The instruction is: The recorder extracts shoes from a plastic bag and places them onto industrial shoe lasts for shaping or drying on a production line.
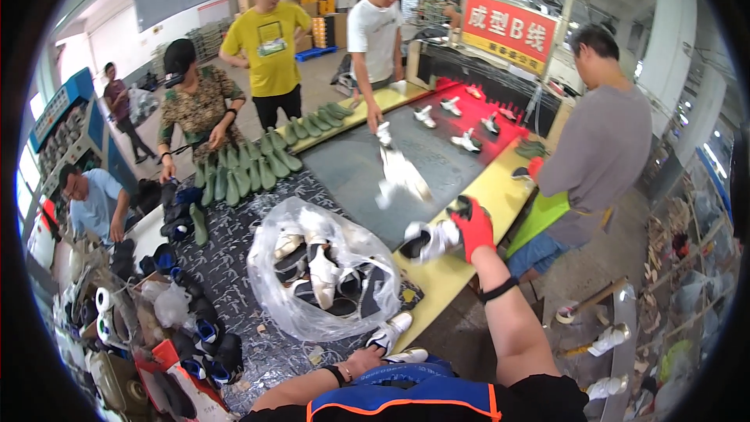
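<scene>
My right hand (473, 228), in a red glove, is closed over the yellow ledge by the belt. A white shoe with dark parts (430, 242), smeared by motion, is against its palm side. Something dark and green (462, 206) shows at the gloved fingers; its kind is unclear. Down by my body, my bare left hand (364, 361) has its fingers curled on a white shoe (390, 333), partly hiding it. A second white shoe (409, 356) lies beside that hand. Ahead of it, a clear plastic bag (269, 297) holds several white and black shoe pieces.
A grey belt (351, 164) carries white shoes (466, 141) toward a red-lit opening. Green shoe lasts (248, 168) stand in rows on the patterned tabletop (226, 266). Across the belt, a person in white (377, 39) reaches over with a blurred shoe. Another person (598, 125) stands at right.
</scene>
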The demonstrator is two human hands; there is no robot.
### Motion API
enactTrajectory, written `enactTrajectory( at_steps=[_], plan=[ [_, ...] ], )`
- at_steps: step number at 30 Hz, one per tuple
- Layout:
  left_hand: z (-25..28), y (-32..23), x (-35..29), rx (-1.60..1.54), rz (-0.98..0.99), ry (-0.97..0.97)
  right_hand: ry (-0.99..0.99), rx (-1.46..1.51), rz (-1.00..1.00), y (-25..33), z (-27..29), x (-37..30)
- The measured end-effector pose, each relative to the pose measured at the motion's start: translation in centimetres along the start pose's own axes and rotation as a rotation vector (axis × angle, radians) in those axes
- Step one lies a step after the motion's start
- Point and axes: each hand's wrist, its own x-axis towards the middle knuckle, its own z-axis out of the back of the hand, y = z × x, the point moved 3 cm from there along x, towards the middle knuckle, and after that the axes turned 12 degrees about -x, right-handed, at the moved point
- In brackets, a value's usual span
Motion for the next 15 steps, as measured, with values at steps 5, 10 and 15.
enactTrajectory(
  at_steps=[5, 10, 15],
  plan=[
    [0.0, 1.1, -0.7, -0.074, -0.098, -0.104, -0.124, 0.581, -0.212, -0.9, -5.5, 5.3],
    [-1.1, 1.7, -0.3, -0.149, -0.189, -0.198, 0.133, 0.935, -0.543, -3.6, -10.1, 4.6],
    [-3.9, 2.9, 1.1, -0.126, -0.12, -0.203, 0.41, 0.865, -0.393, -1.4, -7.5, -3.6]
  ],
)
